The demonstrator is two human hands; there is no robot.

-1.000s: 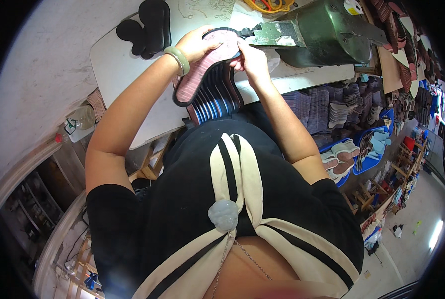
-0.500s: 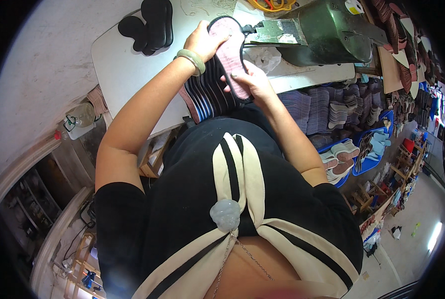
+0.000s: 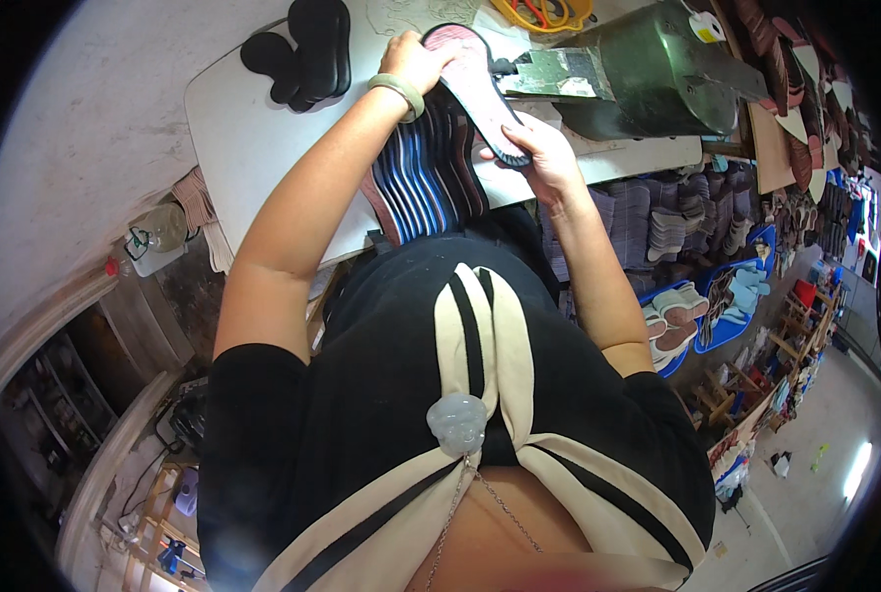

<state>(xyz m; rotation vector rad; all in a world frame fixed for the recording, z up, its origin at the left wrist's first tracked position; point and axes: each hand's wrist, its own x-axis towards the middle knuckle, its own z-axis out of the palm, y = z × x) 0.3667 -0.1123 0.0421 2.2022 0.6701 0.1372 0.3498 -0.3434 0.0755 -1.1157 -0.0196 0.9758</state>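
Both my hands grip a shoe sole (image 3: 477, 96) with a pale pink face and a dark rim, tilted over the table. My left hand (image 3: 416, 64), a bangle at its wrist, is closed on the wide far end, thumb on the face. At the narrow near end my right hand (image 3: 549, 158) pinches the sole with thumb on top and fingers beneath. The sole's right edge lies close to the end of a green sewing machine (image 3: 648, 74); whether they touch I cannot tell. Below my left hand stands a row of dark, blue and brown-edged soles (image 3: 426, 183).
Black padded soles (image 3: 319, 54) lie at the far left of the white table (image 3: 253, 168). A yellow basket (image 3: 549, 15) is at the back. To the right are stacked grey soles (image 3: 667, 212) and blue trays (image 3: 672, 365) of footwear parts. A plastic jug (image 3: 164, 232) stands left.
The sole has moved slightly right and tilted, its near end swinging right and up. My right hand has moved right with it; my left hand has shifted slightly right.
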